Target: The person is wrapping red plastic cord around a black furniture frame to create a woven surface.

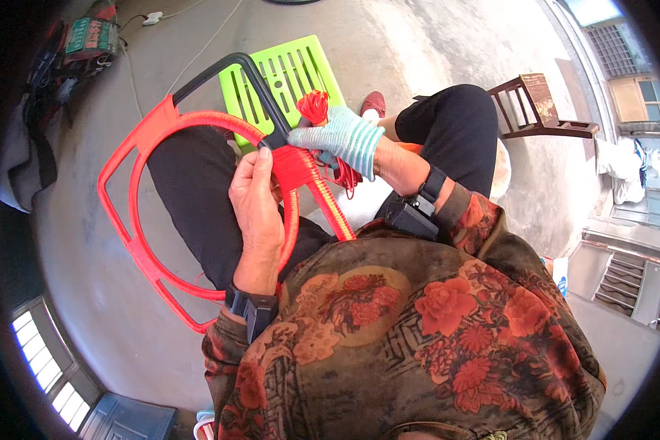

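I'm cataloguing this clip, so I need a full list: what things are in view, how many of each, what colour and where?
frame: 1, black metal mostly wrapped in red cord, across the lap
red cord bundle: 1, red, in the gloved right hand
green slatted stool: 1, bright green, on the floor behind the frame
wooden chair: 1, brown, upper right
floor: 1, grey concrete
bag: 1, green and red, upper left
white cable: 1, white, on the floor upper left
shoe: 1, red, beside the stool
left hand: 1, bare, gripping the wrapped frame
right hand: 1, in a striped pale glove, holding the cord bundle
wristbands: 2, black, one per wrist
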Demonstrator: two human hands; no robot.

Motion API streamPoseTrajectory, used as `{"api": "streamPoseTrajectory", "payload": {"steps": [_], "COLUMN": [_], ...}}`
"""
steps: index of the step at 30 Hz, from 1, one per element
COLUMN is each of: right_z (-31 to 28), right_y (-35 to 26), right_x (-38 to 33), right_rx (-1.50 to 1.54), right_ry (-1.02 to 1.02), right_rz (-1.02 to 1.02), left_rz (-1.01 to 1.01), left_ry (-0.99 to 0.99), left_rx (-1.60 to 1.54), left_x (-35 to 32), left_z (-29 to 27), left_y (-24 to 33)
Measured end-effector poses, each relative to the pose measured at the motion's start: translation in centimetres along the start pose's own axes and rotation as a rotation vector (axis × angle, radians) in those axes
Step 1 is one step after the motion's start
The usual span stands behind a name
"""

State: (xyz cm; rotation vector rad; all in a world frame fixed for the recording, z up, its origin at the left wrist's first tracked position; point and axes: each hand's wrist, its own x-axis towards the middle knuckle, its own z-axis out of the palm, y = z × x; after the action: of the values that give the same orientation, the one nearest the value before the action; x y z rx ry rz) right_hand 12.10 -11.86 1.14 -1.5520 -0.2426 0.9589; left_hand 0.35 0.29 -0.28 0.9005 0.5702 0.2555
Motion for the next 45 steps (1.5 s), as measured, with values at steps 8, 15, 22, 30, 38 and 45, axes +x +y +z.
{"api": "streamPoseTrajectory", "payload": {"steps": [8, 15, 22, 30, 38, 45], "right_z": [-0.5, -9.1, -23.0, -18.9, 1.7, -1.3], "right_y": [-0.2, 0.1, -1.4, -1.5, -6.4, -4.2], "right_x": [-2.3, -4.0, -11.3, -6.9, -2.2, -1.1], "right_rx": [0.013, 0.260, 0.430, 0.080, -1.175, -0.132], "right_ry": [0.039, 0.283, 1.083, 0.720, 0.120, 0.161], "right_rz": [0.069, 0.044, -0.250, -0.252, -1.386, -0.222], "left_rz": [-0.056, -0.067, -0.114, -0.068, 0.105, 0.166], "left_ry": [-0.084, -0.144, -0.116, -0.026, 0.013, 0.086], "left_rx": [0.045, 0.110, -0.040, -0.008, -0.129, -0.112], "left_x": [-0.2, -0.1, -1.8, -0.5, -1.3, -0.3], "left_z": [-0.7, -1.0, -1.3, 0.0, 1.2, -0.4], "left_y": [-0.9, 0.7, 6.3, 0.9, 1.6, 0.8]}}
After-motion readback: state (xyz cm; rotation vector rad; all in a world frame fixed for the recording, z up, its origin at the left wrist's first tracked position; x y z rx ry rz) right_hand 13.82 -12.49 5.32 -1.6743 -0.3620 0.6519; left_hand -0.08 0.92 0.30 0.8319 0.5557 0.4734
